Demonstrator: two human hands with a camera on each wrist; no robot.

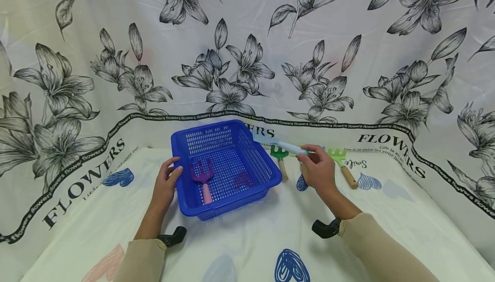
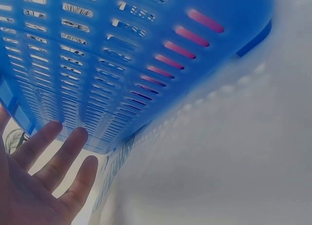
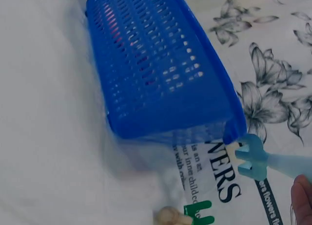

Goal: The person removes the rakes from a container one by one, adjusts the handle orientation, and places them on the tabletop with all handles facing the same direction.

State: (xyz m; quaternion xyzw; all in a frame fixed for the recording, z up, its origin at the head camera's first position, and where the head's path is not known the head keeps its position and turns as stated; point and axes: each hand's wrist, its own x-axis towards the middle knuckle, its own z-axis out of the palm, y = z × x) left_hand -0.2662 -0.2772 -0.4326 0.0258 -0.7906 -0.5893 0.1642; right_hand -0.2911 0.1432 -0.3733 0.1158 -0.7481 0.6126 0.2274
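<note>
A blue plastic basket [image 1: 228,187] with slotted walls is tilted in front of me. My left hand [image 1: 165,185] grips its left rim; in the left wrist view, several spread fingers [image 2: 53,154] show beside the slotted wall. Inside lies a magenta hand fork [image 1: 202,174] with a pink handle. A dark reddish patch also shows low inside the basket, too unclear to name. My right hand [image 1: 321,170] holds a light blue hand fork [image 1: 288,146] by its handle. Its pronged head [image 3: 251,157] is at the basket's far right corner; whether they touch, I cannot tell.
Beyond the basket lies a green hand fork [image 1: 279,155] with a wooden handle. Right of my right hand is a light green one [image 1: 338,157], also wooden-handled. A wooden handle is partly hidden behind that hand. Flower-printed cloth [image 1: 239,71] hangs behind the cloth-covered surface.
</note>
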